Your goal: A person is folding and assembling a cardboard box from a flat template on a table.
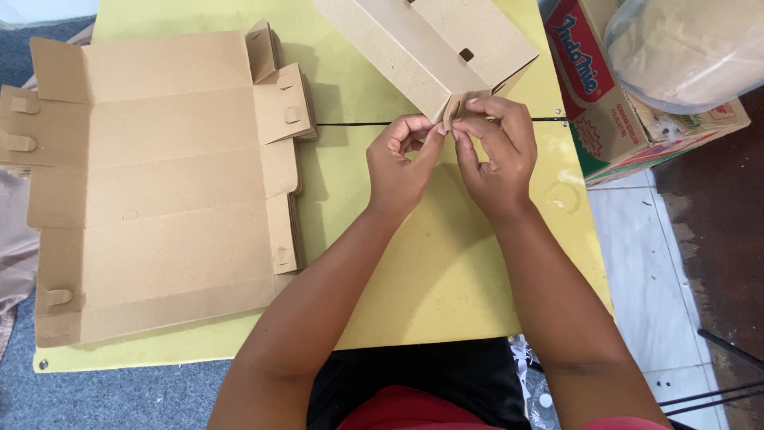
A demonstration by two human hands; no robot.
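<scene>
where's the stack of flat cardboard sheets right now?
In the head view, the stack of flat cardboard sheets lies on the left part of the yellow table, to the left of both hands and the folded box.

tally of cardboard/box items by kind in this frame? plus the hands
Folded-up brown box, with the left hand and right hand pinching its near corner: 1
Stack of flat unfolded box blanks (sheet count inside the stack cannot be told): 1
Printed carton beside the yellow table: 1
Hands: 2
Total: 5
</scene>
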